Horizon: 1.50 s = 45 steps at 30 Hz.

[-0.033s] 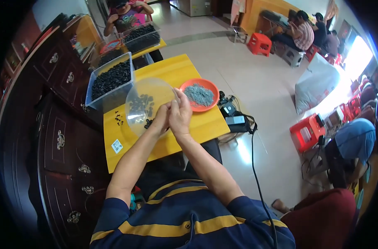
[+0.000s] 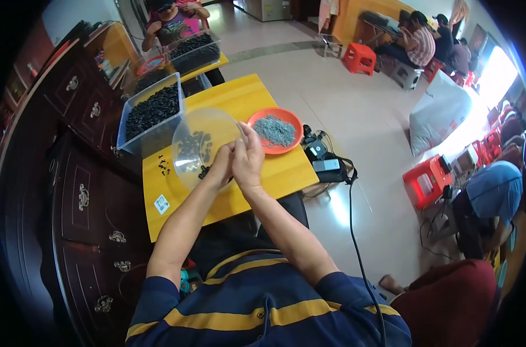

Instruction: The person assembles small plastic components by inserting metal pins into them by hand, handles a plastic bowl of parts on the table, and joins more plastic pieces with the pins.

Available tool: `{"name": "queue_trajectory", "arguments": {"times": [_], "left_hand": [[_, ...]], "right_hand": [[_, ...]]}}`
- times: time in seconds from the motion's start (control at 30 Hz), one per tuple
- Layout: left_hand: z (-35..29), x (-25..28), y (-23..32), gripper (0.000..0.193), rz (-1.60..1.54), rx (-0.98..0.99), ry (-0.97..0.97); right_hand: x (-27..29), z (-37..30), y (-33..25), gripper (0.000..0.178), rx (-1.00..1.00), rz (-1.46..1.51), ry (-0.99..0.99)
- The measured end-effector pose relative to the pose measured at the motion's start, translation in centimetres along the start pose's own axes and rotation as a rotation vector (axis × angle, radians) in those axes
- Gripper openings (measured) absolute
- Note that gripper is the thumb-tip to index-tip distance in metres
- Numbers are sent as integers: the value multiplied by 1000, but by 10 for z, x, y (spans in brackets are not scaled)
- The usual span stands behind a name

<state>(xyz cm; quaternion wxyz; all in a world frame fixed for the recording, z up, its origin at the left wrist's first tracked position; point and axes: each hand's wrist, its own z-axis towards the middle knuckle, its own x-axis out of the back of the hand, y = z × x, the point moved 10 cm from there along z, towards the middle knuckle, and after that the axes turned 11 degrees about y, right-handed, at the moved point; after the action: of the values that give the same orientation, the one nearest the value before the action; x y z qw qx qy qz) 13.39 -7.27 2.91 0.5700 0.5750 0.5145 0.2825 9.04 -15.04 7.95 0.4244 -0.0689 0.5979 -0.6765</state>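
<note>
My left hand [image 2: 222, 164] and my right hand [image 2: 249, 161] press together over the near side of a clear round plastic bowl [image 2: 215, 120]. The fingers of both are closed and touch each other; whatever sits between them is too small or hidden. Small black pieces [image 2: 203, 172] show by my left wrist, and more dark pieces lie in the bowl. Right of the hands stands an orange dish [image 2: 298, 122] heaped with small grey parts [image 2: 276, 131]. Beyond the bowl, to the left, is a translucent bin [image 2: 152, 132] full of black plastic parts [image 2: 153, 109].
The yellow table [image 2: 245, 92] bears scattered black bits [image 2: 164, 166] and a white label [image 2: 161, 204]. A dark drawer cabinet [image 2: 72, 168] borders the left. Black devices and a cable [image 2: 354, 231] are at right. Another person [image 2: 179, 26] sits across; red stools [image 2: 360, 58] stand farther off.
The whole view has shifted very slightly. My hands stay pressed together in nearly the same place over the bowl.
</note>
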Motion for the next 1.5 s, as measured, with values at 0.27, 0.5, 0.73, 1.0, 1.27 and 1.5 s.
{"name": "queue_trajectory", "arguments": {"times": [0.27,0.5,0.73,1.0,1.27,1.5], "left_hand": [[21,20,29,24,805,-516,100],[16,22,76,32,620,-387,217],[-32,43,125,29,278,-339,165],[-49,73,56,20,485,-389,174],[-23,51,-7,22,1138,-712,235],[-23,39,-12,20,1296,-982,228]], "right_hand": [[1,4,4,38,-59,48,6],[7,31,16,36,-108,199,25],[6,71,33,31,-182,272,25],[-39,132,57,34,-189,190,48],[-73,169,102,35,-203,62,44],[-68,187,135,36,-297,63,86]]}}
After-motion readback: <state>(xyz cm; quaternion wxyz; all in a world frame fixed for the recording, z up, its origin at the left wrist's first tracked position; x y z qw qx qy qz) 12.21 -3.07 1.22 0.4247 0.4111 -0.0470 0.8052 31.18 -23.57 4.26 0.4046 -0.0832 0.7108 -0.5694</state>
